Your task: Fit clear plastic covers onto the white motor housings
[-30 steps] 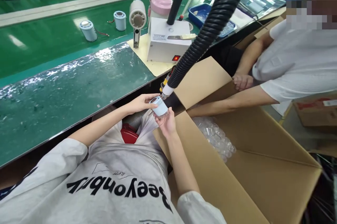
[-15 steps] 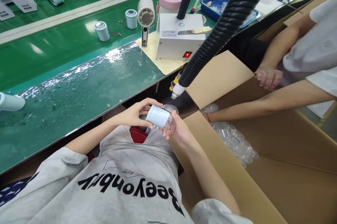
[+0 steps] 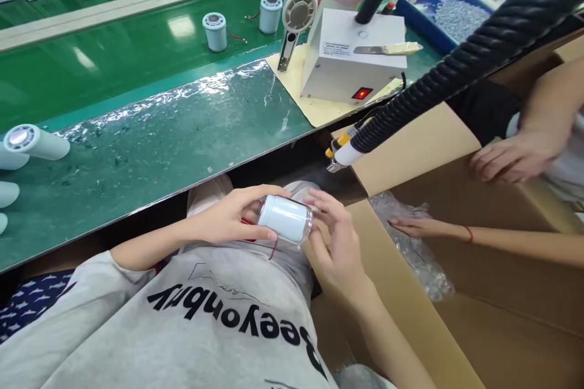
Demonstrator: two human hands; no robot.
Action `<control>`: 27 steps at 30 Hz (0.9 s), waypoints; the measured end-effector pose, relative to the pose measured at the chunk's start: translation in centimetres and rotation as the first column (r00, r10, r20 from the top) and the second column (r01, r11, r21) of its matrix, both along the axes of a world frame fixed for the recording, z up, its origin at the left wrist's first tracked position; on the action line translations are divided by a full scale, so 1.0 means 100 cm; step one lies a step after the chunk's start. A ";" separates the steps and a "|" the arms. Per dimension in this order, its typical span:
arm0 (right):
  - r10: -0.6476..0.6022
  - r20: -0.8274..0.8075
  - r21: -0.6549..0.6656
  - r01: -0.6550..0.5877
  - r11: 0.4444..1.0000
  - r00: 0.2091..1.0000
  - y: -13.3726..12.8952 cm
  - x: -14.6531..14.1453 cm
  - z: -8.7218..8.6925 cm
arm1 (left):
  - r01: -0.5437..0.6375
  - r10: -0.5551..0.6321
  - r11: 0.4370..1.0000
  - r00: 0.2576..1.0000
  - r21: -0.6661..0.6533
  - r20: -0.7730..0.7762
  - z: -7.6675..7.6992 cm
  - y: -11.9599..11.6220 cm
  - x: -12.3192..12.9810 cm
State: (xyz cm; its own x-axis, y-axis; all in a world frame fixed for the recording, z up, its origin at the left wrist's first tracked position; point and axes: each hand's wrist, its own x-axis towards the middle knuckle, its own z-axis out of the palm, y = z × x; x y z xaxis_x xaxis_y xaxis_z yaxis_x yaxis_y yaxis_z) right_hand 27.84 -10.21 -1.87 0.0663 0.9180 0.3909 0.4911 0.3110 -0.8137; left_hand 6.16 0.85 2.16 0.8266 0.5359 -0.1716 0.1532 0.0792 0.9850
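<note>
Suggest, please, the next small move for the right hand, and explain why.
Probably, the right hand should close gently on the clear end of the light-blue cylinder: this hand curves loosely beside that end, while the left hand grips the opposite end.

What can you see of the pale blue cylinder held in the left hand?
The pale blue cylinder looks like smooth, slightly glossy plastic, with a ridged edge toward its left end and a clear part at its right end. It lies tilted on its side, between the green worktable and the shirt. The left hand grips it; the right hand is close to the clear end, contact unclear. Both end faces are hidden.
</note>
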 end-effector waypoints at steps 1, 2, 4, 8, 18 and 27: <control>0.051 0.080 0.132 -0.061 0.989 0.996 0.001 0.001 -0.002 | 0.001 -0.001 1.000 1.000 -0.022 -0.015 0.000 0.000 -0.001; 0.108 0.140 0.219 -0.137 0.966 0.984 0.001 0.001 -0.003 | 0.005 -0.006 0.999 1.000 -0.039 -0.027 0.000 0.000 -0.002; 0.200 0.156 0.232 -0.233 0.944 0.967 0.002 0.002 -0.003 | 0.020 -0.022 0.998 0.999 -0.055 -0.030 -0.002 0.000 -0.003; 0.252 -0.274 -0.084 -0.284 0.955 0.928 0.000 0.001 0.002 | 0.066 -0.063 0.997 0.996 -0.035 0.069 -0.003 0.002 -0.006; 0.179 -0.351 -0.247 -0.276 0.929 0.919 -0.007 0.008 0.002 | 0.120 -0.109 0.989 0.986 -0.085 0.128 -0.012 0.000 -0.012; 0.051 -0.378 -0.430 -0.223 0.875 0.925 -0.007 -0.006 -0.007 | 0.106 -0.099 0.957 0.994 -0.271 0.039 -0.037 -0.006 -0.005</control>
